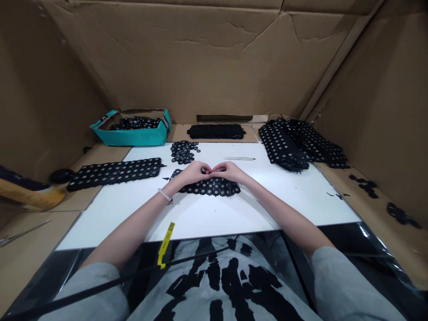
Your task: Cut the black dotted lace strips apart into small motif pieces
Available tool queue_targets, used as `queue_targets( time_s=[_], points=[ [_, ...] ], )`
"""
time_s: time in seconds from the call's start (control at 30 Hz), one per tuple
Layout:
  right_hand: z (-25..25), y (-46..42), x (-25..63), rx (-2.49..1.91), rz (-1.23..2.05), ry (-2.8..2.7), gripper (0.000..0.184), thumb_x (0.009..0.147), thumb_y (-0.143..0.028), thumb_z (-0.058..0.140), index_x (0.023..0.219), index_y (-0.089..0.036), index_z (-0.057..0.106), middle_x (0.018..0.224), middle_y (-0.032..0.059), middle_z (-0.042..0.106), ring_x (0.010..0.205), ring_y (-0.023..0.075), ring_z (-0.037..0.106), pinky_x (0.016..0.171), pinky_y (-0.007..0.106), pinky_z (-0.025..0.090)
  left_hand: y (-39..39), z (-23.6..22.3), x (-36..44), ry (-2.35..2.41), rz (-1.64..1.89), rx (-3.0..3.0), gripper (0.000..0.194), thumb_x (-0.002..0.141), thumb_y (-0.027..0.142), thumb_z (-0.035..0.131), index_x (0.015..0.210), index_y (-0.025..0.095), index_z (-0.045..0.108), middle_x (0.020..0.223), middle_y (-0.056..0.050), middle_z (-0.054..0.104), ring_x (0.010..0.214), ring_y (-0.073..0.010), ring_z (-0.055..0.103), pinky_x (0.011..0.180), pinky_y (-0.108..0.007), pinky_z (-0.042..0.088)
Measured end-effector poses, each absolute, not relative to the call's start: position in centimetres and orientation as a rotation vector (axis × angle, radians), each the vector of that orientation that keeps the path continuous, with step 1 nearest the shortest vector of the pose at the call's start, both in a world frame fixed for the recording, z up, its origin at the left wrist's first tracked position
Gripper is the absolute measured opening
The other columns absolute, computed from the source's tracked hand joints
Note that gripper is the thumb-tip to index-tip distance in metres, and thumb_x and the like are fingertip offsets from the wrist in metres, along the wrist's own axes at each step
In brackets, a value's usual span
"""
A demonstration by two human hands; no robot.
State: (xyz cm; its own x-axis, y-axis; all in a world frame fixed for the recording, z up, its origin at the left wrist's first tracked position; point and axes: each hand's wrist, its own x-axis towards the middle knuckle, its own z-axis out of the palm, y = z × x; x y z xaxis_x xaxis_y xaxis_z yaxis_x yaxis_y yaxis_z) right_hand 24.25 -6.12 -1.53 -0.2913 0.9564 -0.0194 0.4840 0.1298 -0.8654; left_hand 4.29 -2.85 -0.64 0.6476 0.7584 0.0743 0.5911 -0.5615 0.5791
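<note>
- So, head view, the only one: left hand point(194, 173) and right hand point(229, 170) are fingertip to fingertip, thumbs and fingers pinched in, no real gap.
- Both look clamped on the far edge of a black dotted sheet point(214, 188), though the exact grip is too tiny to be sure.
- That sheet sits right under the hands and sticks out on the body side, long axis running left to right. Neither hand is nearer, both are touching it.
- Just past the left hand: a pile of loose discs point(182, 154). Past the right: a slim pointed stick point(239, 158).
- Writing: the turquoise box point(130, 137), farther out beyond the left hand, reads "SHIDI", maybe cut off.
- Yellow tag point(165, 244), bodyward of the left hand, has print too small to read.
</note>
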Motion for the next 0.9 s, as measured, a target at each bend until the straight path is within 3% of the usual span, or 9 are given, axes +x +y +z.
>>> queue_targets(
  time_s=[0.23, 0.37, 0.5, 0.6, 0.7, 0.9],
  points=[
    [-2.4, -6.1, 23.5, -1.438, 0.801, -2.001, 0.016, 0.08, -0.029, 0.065, 0.078, -0.018, 0.075, 0.08, 0.0043, 0.073, 0.078, 0.0171, 0.063, 0.072, 0.027, 0.042, -0.5, 0.3, 2.0, 1.237, 0.6, 1.957, 0.024, 0.064, 0.03, 0.074, 0.084, 0.016, 0.075, 0.075, -0.006, 0.075, 0.074, -0.0219, 0.069, 0.072, -0.03, 0.051],
    [-2.2, -6.2, 23.7, -1.407, 0.823, -2.043, 0.016, 0.081, -0.028, 0.062, 0.079, -0.018, 0.074, 0.08, 0.0033, 0.073, 0.078, 0.0161, 0.062, 0.073, 0.027, 0.041, 2.0, 0.8, -1.7, 1.515, 0.986, 1.987, 0.018, 0.07, 0.031, 0.071, 0.08, 0.017, 0.076, 0.085, -0.008, 0.075, 0.081, -0.0235, 0.067, 0.078, -0.033, 0.05],
    [-2.4, -6.2, 23.7, -1.398, 0.863, -1.984, 0.019, 0.081, -0.033, 0.062, 0.086, -0.019, 0.074, 0.085, 0.0032, 0.073, 0.077, 0.016, 0.061, 0.074, 0.027, 0.042, 2.3, 0.6, -2.6, 1.63, 1.082, 2.228, 0.019, 0.076, 0.029, 0.066, 0.087, 0.019, 0.078, 0.093, -0.009, 0.072, 0.093, -0.0258, 0.062, 0.091, -0.039, 0.044],
    [-2.7, -5.9, 23.8, -1.358, 0.923, -1.924, 0.019, 0.08, -0.032, 0.064, 0.088, -0.019, 0.074, 0.087, 0.0033, 0.074, 0.078, 0.0161, 0.062, 0.076, 0.027, 0.043, 0.7, 1.0, -0.8, 1.489, 0.947, 2.346, 0.029, 0.078, 0.037, 0.067, 0.099, 0.019, 0.076, 0.087, -0.007, 0.07, 0.083, -0.0218, 0.06, 0.08, -0.034, 0.044],
    [-3.0, -5.7, 23.8, -1.238, 1.003, -1.872, 0.021, 0.08, -0.035, 0.065, 0.087, -0.018, 0.074, 0.087, 0.0032, 0.074, 0.081, 0.0164, 0.062, 0.077, 0.026, 0.043, -1.5, 1.4, 1.8, 1.151, 0.561, 2.353, 0.034, 0.074, 0.047, 0.071, 0.092, 0.019, 0.075, 0.069, -0.001, 0.064, 0.064, -0.0156, 0.055, 0.063, -0.027, 0.041],
    [-3.4, -5.5, 23.7, -1.179, 1.086, -1.817, 0.029, 0.082, -0.043, 0.063, 0.084, -0.016, 0.074, 0.083, 0.003, 0.074, 0.079, 0.0159, 0.062, 0.075, 0.025, 0.043, -3.4, 0.5, 4.2, 1.038, 0.513, 2.226, 0.026, 0.073, 0.042, 0.07, 0.082, 0.018, 0.073, 0.073, -0.002, 0.07, 0.067, -0.0164, 0.06, 0.065, -0.026, 0.043]
  ],
)
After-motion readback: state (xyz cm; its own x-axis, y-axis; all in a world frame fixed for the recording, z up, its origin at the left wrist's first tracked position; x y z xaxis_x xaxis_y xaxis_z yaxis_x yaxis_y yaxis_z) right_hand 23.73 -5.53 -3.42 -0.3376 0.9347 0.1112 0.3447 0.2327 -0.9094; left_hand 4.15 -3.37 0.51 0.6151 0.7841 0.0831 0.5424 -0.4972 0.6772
